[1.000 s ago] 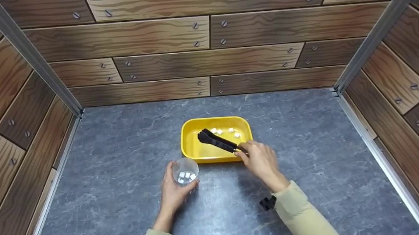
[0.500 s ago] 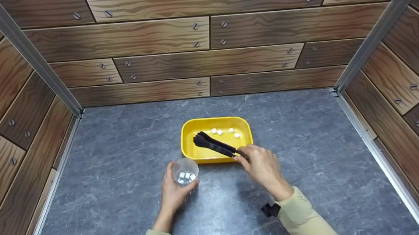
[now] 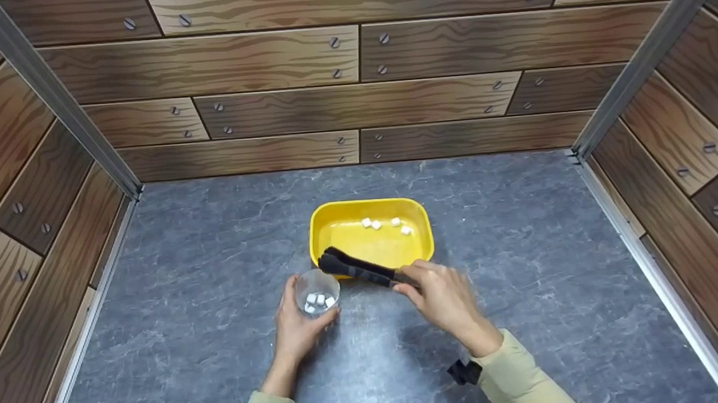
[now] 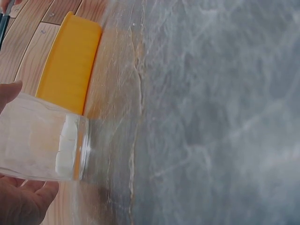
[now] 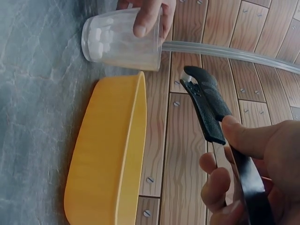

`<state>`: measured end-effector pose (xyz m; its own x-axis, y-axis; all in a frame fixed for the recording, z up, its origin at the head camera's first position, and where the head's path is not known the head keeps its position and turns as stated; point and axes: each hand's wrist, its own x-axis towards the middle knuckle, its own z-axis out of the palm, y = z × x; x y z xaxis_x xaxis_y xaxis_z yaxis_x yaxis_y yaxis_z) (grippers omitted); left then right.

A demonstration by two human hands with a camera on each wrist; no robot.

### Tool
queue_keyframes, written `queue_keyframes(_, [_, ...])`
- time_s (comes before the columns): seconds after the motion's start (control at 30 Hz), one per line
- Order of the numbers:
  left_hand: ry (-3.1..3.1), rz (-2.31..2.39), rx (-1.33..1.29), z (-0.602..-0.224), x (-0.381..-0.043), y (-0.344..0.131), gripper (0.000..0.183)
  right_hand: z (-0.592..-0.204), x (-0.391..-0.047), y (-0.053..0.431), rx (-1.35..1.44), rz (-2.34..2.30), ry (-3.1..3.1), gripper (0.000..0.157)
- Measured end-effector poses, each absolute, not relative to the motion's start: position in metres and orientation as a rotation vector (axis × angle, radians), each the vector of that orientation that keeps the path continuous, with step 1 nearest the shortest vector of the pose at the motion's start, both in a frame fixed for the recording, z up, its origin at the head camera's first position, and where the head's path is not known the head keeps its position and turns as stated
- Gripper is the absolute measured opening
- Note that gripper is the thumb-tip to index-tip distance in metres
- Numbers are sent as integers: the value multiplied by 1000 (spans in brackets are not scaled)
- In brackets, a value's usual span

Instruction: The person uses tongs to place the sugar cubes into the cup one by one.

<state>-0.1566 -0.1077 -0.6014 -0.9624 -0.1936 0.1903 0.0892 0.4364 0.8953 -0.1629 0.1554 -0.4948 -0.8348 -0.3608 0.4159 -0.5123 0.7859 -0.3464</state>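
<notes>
My left hand (image 3: 300,332) grips a clear cup (image 3: 307,285) that stands on the table, with several white cubes (image 4: 68,143) at its bottom. In my right hand (image 3: 444,296) is a pair of black tongs (image 3: 360,269), pinched between thumb and fingers. A single white cube (image 5: 186,77) sits between the tong tips in the right wrist view. Those tips are above the yellow tray's near left corner, close to the cup's rim. Several more white cubes (image 3: 376,225) lie in the yellow tray (image 3: 427,222), toward its back right.
Wood-patterned walls (image 3: 359,106) stand at the back and both sides, joined by grey metal posts (image 3: 55,99). The grey marbled table (image 3: 211,250) lies under the tray and cup. The tray's near side is right beside the cup.
My right hand has brought the tongs left and toward me, from over the middle of the tray to near the cup's rim. The left hand and cup have stayed put.
</notes>
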Motion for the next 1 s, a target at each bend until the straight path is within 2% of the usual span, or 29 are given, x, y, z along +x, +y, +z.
queue_keyframes(0.33, [-2403,-1535,72,-603,-158,-108,99,-500,-155,153,756,687,-2688,20])
queue_keyframes(1.0, [-2435,-1531,106,-602,-158,-108,101,-505,-176,166,358,662,-2770,37])
